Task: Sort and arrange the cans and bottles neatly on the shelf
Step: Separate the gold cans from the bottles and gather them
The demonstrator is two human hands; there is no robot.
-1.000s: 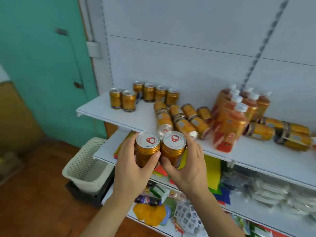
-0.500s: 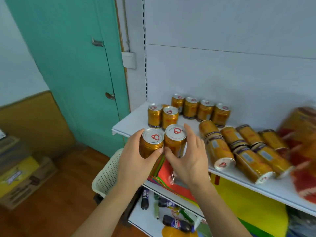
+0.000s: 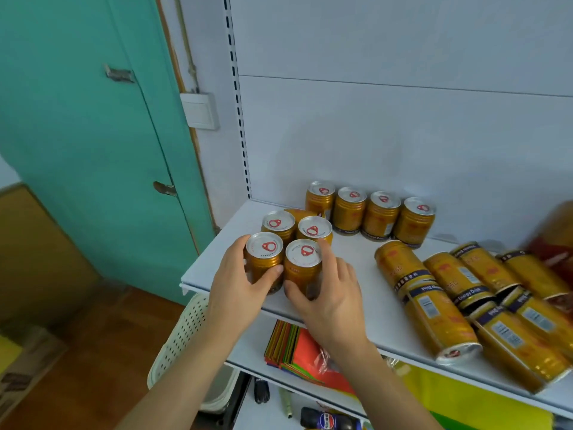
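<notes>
Between both hands, two cans stand on the shelf (image 3: 217, 265) edge: left hand (image 3: 238, 283) grasps one can (image 3: 263, 262), right hand (image 3: 325, 293) grasps the other (image 3: 302, 268). Best slide them back together, upright, flush against the pair (image 3: 294, 228) just beyond the fingertips.

Teal door (image 3: 93, 135) fills upper left of frame, metal latch (image 3: 164, 188) at mid-height. White wall switch (image 3: 200, 110) just right of the door frame. Pale back panel (image 3: 403, 119) across the right. Wood floor (image 3: 102, 352) lower left, cardboard box (image 3: 21, 367) at left edge.
</notes>
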